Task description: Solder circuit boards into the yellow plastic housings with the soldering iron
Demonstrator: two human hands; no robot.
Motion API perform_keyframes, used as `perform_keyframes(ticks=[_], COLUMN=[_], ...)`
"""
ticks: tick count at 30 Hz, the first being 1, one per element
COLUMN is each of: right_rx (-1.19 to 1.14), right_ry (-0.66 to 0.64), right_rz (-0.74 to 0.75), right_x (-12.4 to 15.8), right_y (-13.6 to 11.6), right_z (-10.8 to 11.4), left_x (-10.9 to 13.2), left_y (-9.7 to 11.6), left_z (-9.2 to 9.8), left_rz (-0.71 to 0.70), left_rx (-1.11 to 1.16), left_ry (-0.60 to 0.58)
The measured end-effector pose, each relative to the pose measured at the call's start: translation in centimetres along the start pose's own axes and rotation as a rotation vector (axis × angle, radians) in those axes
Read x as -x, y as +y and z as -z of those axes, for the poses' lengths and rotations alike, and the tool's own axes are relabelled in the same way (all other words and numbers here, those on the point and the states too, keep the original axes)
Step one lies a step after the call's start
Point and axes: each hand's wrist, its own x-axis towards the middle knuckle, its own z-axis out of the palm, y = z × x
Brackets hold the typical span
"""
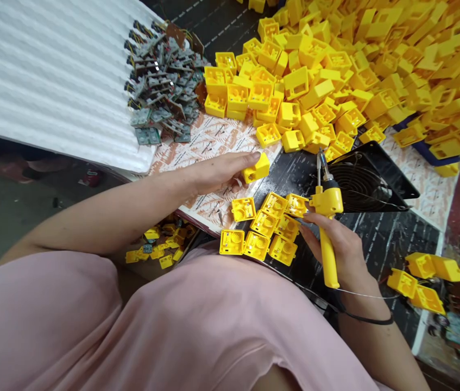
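Note:
My left hand (217, 171) reaches across the table, fingers closed round one yellow plastic housing (256, 168). In my right hand (341, 250) is a yellow soldering iron (327, 222), gripped by its handle with the metal tip pointing up and away. Just in front of me, between the two hands, several open yellow housings (262, 228) lie in a cluster with small parts inside them.
A big heap of yellow housings (355, 70) fills the far right. A pile of small circuit boards (160, 87) lies beside a white corrugated sheet (50, 70). A black fan (370, 182) sits right of the iron. More housings (421, 279) lie at lower right, and others on the floor (160, 247).

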Motion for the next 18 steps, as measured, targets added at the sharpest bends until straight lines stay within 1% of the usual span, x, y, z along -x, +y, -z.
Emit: perform_keyframes(ticks=[2,3,5,7,8,10,12,14,16,18], right_rx=[0.002,-0.002,-0.015,-0.019,-0.018,-0.027,-0.044,-0.054,-0.058,-0.081], right_ry=[0.005,0.007,0.013,0.011,0.012,0.009,-0.005,-0.036,-0.058,-0.069], right_rz=[-0.004,-0.005,-0.001,-0.002,-0.003,-0.002,0.01,0.019,0.015,0.007], right_x=[0.1,0.1,0.0,0.0,-0.1,-0.2,-0.3,-0.6,-0.9,-1.1], right_y=[0.0,0.0,0.0,0.0,0.0,0.0,0.0,-0.1,-0.2,-0.3], right_z=[-0.2,-0.3,-0.4,-0.4,-0.3,-0.1,0.1,0.4,0.4,0.2], left_x=[-0.2,-0.3,-0.5,-0.1,0.4,2.1,4.3,6.3,7.1,6.3], left_y=[-0.1,-0.1,-0.3,-0.8,-1.2,-2.5,-4.4,-6.5,-8.1,-8.6], left_z=[-0.1,-0.1,0.0,0.2,0.2,0.2,-0.1,-0.6,-0.9,-0.9], left_rz=[-0.061,-0.112,-0.217,-0.275,-0.298,-0.381,-0.5,-0.549,-0.503,-0.486], left_rx=[-0.122,-0.239,-0.572,-0.9,-1.011,-1.102,-1.104,-1.121,-1.153,-1.165], left_ry=[0.027,0.058,0.116,0.108,0.092,0.098,0.128,0.054,0.031,0.028])
